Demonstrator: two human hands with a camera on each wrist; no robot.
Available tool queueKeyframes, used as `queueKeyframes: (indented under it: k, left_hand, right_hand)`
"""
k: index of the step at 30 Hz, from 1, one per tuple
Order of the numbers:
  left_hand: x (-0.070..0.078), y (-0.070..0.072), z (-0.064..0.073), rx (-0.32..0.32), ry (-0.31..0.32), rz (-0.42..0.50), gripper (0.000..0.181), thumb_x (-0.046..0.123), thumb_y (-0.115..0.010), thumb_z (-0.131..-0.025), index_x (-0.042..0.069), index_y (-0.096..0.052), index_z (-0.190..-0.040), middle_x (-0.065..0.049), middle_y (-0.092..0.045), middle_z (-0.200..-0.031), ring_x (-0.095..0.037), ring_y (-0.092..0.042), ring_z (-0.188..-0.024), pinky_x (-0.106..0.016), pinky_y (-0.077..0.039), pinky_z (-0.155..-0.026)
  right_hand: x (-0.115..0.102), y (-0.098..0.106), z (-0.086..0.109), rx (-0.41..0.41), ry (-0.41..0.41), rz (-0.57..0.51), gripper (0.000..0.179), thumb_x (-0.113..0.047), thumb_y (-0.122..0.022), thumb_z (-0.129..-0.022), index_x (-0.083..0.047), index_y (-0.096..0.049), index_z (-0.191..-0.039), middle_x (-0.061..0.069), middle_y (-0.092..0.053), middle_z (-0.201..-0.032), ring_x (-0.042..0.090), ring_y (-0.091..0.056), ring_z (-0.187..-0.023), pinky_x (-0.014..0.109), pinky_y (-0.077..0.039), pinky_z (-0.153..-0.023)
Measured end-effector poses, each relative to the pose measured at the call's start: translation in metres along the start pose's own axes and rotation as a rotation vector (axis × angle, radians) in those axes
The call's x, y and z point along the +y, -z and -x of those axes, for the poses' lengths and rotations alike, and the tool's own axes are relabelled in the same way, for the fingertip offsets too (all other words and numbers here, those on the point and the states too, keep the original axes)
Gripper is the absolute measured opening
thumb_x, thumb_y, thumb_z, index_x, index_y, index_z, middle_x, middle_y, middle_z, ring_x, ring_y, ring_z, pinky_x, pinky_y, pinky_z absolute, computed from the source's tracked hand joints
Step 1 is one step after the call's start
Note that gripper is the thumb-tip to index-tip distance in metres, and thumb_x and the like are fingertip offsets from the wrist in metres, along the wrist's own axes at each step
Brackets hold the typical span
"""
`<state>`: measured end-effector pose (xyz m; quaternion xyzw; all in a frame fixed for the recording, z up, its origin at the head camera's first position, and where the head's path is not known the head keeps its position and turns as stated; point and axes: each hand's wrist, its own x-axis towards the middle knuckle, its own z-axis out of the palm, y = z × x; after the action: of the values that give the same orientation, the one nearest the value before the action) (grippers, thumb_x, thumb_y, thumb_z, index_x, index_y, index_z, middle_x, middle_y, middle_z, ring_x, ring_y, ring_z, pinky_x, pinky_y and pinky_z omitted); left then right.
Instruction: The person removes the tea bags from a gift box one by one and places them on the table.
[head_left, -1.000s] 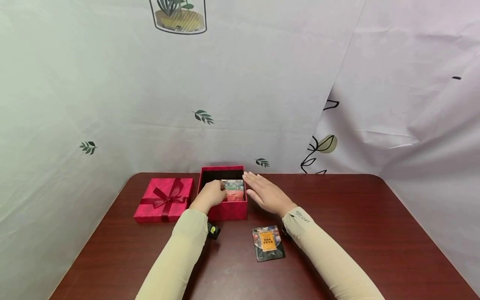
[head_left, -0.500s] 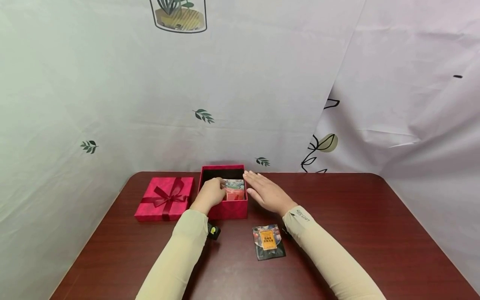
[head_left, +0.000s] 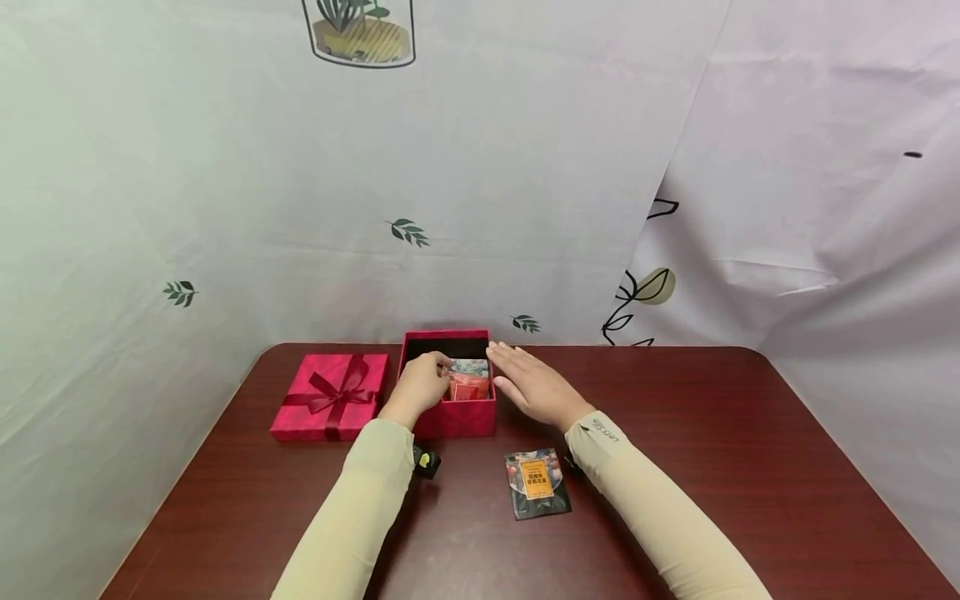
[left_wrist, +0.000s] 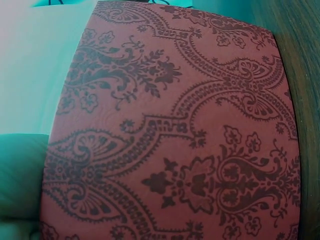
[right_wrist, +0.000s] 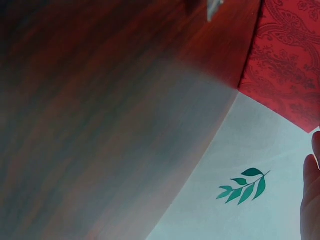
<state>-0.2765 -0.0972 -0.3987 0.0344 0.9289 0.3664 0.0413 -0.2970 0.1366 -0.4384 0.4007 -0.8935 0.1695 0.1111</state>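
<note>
- The left hand point(head_left: 420, 383) reached over the near left part of a red box point(head_left: 456, 422), its fingers bent downward beside the packets inside; whether they pinched one, I could not tell.
- The right hand point(head_left: 534, 387) lay slantwise at the box's right edge, fingers straight and close together, holding nothing.
- In the box, toward its right side, sat a blue-green patterned packet point(head_left: 472, 366) with a red packet point(head_left: 471, 388) in front of it (any print on them was too small to read).
- A dark sachet point(head_left: 537, 483) lay flat on the reddish-brown table point(head_left: 750, 467), nearer the wearer than the box; its orange label point(head_left: 537, 480) carried dark Chinese characters, too fine to read surely.
- Small dark lettering point(head_left: 604, 431) ran along the cuff of the right pale sleeve point(head_left: 652, 500), also hard to read.
- The red lid point(head_left: 309, 418), tied with a dark red bow point(head_left: 332, 395), rested just left of the box.
- The left wrist view showed a box wall covered in dark scrollwork, without words.
- Behind the table hung a whitish cloth point(head_left: 525, 167) printed with leaf sprigs.
</note>
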Motion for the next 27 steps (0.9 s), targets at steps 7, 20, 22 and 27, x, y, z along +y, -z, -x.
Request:
queueKeyframes:
  k: [7, 20, 22, 27]
  left_hand:
    - [-0.0004, 0.0023, 0.0023, 0.025, -0.008, 0.036, 0.025, 0.002, -0.055, -0.096, -0.001, -0.068, -0.116, -0.013, -0.069, -0.096, -0.021, -0.059, -0.073, -0.033, -0.049, -0.064]
    - [-0.0071, 0.0016, 0.0002, 0.123, -0.069, 0.150, 0.014, 0.006, -0.060, -0.095, 0.003, -0.070, -0.104, -0.009, -0.070, -0.087, -0.020, -0.059, -0.069, -0.032, -0.048, -0.062]
    - [-0.0072, 0.0017, 0.0013, 0.154, -0.082, 0.156, 0.013, 0.007, -0.060, -0.095, 0.003, -0.070, -0.103, -0.009, -0.070, -0.089, -0.021, -0.061, -0.073, -0.034, -0.050, -0.065]
    - [-0.0067, 0.0011, 0.0049, 0.218, -0.107, 0.183, 0.013, 0.008, -0.060, -0.096, 0.005, -0.070, -0.104, -0.011, -0.071, -0.094, -0.025, -0.065, -0.082, -0.038, -0.054, -0.071]
  right_hand:
    - [-0.0014, 0.0004, -0.0002, -0.010, -0.007, 0.000, 0.054, -0.030, -0.046, -0.108, -0.003, -0.041, -0.154, 0.010, -0.036, -0.161, 0.023, -0.029, -0.151, 0.037, -0.020, -0.123]
    - [-0.0006, 0.0002, -0.0004, 0.005, -0.001, -0.008, 0.053, -0.028, -0.048, -0.107, -0.002, -0.042, -0.153, 0.011, -0.038, -0.160, 0.025, -0.031, -0.150, 0.041, -0.024, -0.122]
    - [-0.0002, 0.0000, -0.0005, 0.006, 0.002, -0.007, 0.053, -0.028, -0.047, -0.107, -0.003, -0.042, -0.153, 0.011, -0.038, -0.160, 0.026, -0.031, -0.150, 0.044, -0.025, -0.121]
    - [0.0008, -0.0004, -0.0002, 0.003, 0.003, -0.002, 0.054, -0.029, -0.047, -0.108, -0.004, -0.040, -0.154, 0.012, -0.038, -0.160, 0.026, -0.031, -0.150, 0.045, -0.027, -0.121]
